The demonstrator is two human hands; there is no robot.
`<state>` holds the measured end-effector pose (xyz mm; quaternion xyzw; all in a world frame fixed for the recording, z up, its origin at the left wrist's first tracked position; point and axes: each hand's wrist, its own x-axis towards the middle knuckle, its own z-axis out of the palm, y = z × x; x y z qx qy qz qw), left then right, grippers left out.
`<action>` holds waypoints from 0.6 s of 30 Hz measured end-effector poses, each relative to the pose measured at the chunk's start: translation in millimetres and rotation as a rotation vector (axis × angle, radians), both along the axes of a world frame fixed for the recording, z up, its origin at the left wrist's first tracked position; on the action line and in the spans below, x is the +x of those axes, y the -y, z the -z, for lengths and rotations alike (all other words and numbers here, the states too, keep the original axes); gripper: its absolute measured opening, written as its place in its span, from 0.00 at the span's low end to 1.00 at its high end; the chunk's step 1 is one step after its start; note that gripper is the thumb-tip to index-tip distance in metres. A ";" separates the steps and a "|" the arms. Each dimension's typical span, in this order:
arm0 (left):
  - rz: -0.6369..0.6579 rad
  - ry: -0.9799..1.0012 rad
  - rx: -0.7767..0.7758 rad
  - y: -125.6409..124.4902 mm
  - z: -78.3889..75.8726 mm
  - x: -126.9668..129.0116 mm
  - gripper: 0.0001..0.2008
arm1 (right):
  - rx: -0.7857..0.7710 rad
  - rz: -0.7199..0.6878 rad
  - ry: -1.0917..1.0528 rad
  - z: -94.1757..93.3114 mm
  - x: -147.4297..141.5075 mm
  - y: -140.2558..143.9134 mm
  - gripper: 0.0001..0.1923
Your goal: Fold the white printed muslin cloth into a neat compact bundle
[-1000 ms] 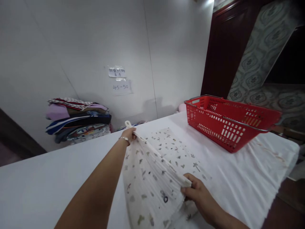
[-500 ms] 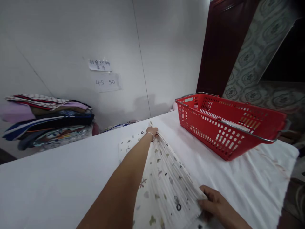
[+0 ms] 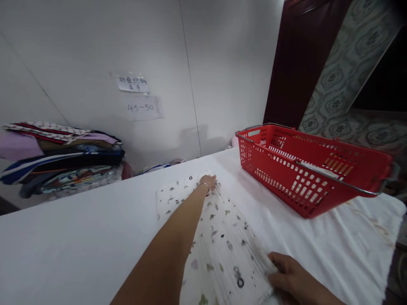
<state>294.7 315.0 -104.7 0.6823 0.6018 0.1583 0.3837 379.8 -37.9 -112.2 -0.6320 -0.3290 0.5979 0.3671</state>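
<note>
White wall behind w/ two paper notes [image 3: 140,97], one reading "45-50"; dark wood door at far right. Bench [image 3: 63,254] covered in white sheet. Printed white cloth [image 3: 219,241], crinkled, small leaf & flower motifs, lies flat on bench, running from near edge toward wall. Left hand [image 3: 210,181] stretched far out, fingers lying on cloth's far end; whether they pinch it or just press, can't tell. Bracelet on that wrist. Right hand [image 3: 291,275] at near end, fingers curled shut around cloth's near right corner. Red plastic basket [image 3: 305,167] w/ metal handles sits on bench right of left fingers, apart from cloth. Stack of folded fabrics [image 3: 60,161] well left of them, against wall.
</note>
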 end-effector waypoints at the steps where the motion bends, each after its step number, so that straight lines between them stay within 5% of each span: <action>1: 0.018 0.013 0.023 4.5 -3.4 -5.8 0.13 | -0.027 -0.024 0.024 -3.8 0.9 -0.5 0.09; 4: 0.054 0.038 0.133 20.9 -17.6 -40.6 0.10 | -0.089 -0.075 0.057 -11.9 4.3 -2.0 0.11; 8: 0.015 0.015 0.301 47.8 -33.2 -118.3 0.11 | -0.130 -0.101 0.169 -12.9 9.0 -4.2 0.16; 12: -0.079 -0.048 0.417 83.6 -25.7 -193.1 0.15 | -0.127 -0.180 0.340 -13.4 12.6 -6.0 0.12; 15: -0.145 -0.028 0.327 119.5 -10.5 -226.8 0.17 | -0.147 -0.227 0.443 -15.9 14.5 -7.0 0.10; 18: -0.226 0.142 0.047 160.7 -1.7 -240.7 0.20 | -0.141 -0.270 0.589 -18.8 14.9 -7.5 0.09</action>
